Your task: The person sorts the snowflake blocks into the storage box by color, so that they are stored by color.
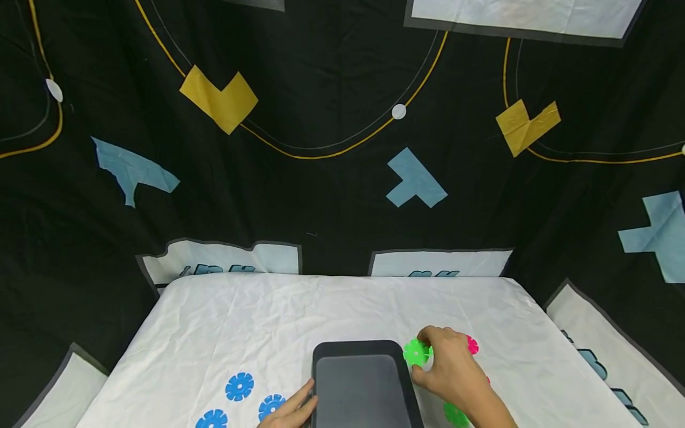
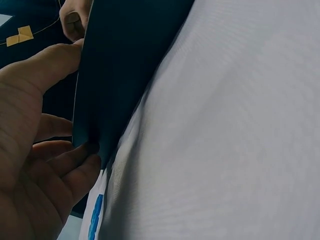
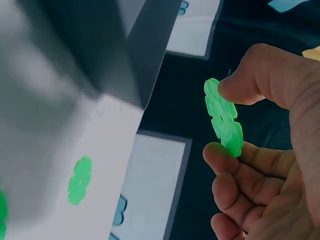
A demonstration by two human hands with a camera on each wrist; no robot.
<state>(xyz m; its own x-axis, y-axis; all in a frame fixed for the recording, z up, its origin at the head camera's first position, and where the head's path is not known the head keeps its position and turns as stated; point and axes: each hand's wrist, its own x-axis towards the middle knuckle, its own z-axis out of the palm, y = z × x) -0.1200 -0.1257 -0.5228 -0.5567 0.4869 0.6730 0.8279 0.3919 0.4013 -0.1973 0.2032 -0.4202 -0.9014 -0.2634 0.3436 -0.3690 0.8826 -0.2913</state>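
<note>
My right hand (image 1: 452,365) pinches a bright green notched plastic disc (image 3: 223,117) between thumb and fingertips. It holds the disc just off the right rim of a dark rectangular baking tray (image 1: 357,386). My left hand (image 1: 291,410) grips the tray's left edge; in the left wrist view its thumb and some fingers reach over the rim while other fingertips press the outer wall. Another green disc (image 1: 456,415) lies below my right wrist. Pink discs (image 1: 473,345) are partly hidden behind my right hand.
Several blue notched discs (image 1: 239,386) lie on the white cloth (image 1: 257,321) left of the tray. Black fabric (image 1: 321,202) with yellow and blue tape hangs behind the table's far edge. White panels (image 1: 439,263) stand along its foot.
</note>
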